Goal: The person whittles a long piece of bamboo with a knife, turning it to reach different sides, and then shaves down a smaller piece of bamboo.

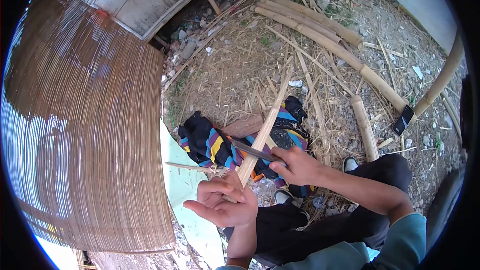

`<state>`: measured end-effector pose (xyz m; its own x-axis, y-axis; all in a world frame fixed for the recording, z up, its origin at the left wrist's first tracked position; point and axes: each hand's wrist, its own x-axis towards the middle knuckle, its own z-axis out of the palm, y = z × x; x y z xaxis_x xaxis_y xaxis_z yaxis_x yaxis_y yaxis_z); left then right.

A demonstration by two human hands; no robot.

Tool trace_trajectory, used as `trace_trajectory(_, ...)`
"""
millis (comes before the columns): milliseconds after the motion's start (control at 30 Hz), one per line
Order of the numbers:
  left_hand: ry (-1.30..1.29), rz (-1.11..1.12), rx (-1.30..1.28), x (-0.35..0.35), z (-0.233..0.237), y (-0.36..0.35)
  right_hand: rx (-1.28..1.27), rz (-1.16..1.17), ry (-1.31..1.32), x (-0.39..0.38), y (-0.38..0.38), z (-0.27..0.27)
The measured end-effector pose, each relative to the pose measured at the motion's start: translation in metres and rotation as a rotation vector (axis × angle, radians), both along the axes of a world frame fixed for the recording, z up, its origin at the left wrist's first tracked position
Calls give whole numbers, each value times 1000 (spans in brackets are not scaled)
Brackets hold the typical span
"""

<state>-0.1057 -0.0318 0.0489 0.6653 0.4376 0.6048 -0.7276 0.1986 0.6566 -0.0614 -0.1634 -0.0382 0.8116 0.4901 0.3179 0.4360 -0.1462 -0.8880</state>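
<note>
My left hand (227, 201) is palm up, its fingers curled around the lower end of a long split bamboo strip (270, 122), with the thumb stretched out to the side. The pale strip slants up and away to the right. In my right hand (298, 167) is a knife (250, 150), gripped by its handle, the dark blade lying across the strip a little above my left hand. Beneath the strip lies a striped black, blue, yellow and purple cloth (215, 145), with a piece of wood (244, 126) on it.
On the left stands a slatted bamboo screen (100, 135) beside a pale green sheet (187, 190). Several bamboo poles (320, 32) lie at the upper right, and a phone (404, 120) rests on one pole's end. A shorter bamboo piece (365, 127) is near my shoe (350, 164). Shavings litter the ground.
</note>
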Motion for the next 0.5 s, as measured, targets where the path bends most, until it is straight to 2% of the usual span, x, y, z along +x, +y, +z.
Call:
trace_trajectory(100, -16, 73, -63, 4, -1, 2, -101, -65, 69, 6, -2, -1)
trace_trajectory(167, -29, 24, -83, 6, 4, 5, -153, -61, 107, 4, 1, 9)
trace_trajectory(233, -39, -22, -102, 8, 4, 6, -56, 0, 133, -2, 1, 13)
trace_trajectory(300, -55, -5, -40, 4, 2, 5, 25, 38, -216, -4, 4, 0)
trace_trajectory(433, -34, 55, -42, 7, 4, 12, -180, -93, 92, 12, 12, 4)
trace_trajectory(500, -27, 25, -186, 7, 11, 12, -132, -90, 85, 8, 13, 7)
